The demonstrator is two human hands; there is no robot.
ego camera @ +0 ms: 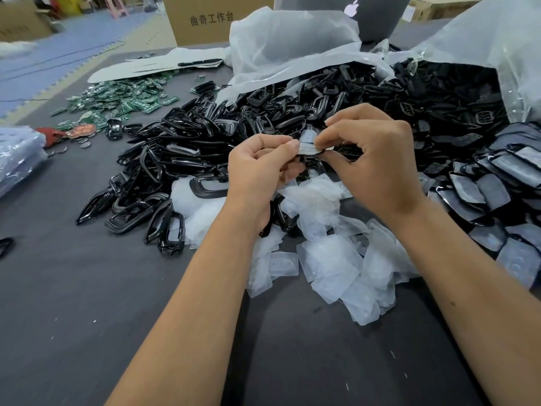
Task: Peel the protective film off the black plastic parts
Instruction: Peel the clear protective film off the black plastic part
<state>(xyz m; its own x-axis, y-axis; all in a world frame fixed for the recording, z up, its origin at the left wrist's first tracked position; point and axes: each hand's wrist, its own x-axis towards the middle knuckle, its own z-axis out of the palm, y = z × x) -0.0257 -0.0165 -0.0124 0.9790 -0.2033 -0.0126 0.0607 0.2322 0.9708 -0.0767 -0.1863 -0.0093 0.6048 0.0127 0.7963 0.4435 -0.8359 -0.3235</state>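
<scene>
Black part (311,151) held above the pile, pinched by left hand (260,168) | film (307,139) edge, apparently lifted, pinched by right hand (371,162) | film should be drawn back low and steady, part kept braced.

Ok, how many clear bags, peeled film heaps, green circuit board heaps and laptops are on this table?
Clear bags: 2
Peeled film heap: 1
Green circuit board heap: 1
Laptop: 1
Total: 5
</scene>
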